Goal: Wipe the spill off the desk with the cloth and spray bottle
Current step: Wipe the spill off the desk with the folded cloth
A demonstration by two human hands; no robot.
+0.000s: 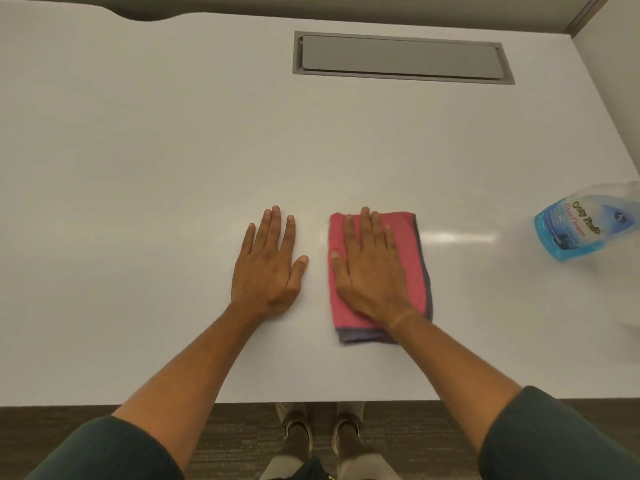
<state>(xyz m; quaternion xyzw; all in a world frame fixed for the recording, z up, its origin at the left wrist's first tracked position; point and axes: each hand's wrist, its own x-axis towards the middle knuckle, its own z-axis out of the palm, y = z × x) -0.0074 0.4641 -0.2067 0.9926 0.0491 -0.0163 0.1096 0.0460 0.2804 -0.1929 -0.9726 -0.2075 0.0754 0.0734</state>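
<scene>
Cloth [381, 277] half-hidden under right hand [372, 268]; spray bottle [585, 223] cropped.

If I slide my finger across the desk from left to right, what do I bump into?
left hand → right hand pressing flat on the pink cloth → spray bottle

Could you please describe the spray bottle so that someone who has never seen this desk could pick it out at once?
Start at the white desk and go to its right edge, beyond the right hand lying flat on the pink cloth. There stands the spray bottle, partly cut off by the frame. It alone is clear plastic holding blue liquid, with a blue label.
</scene>
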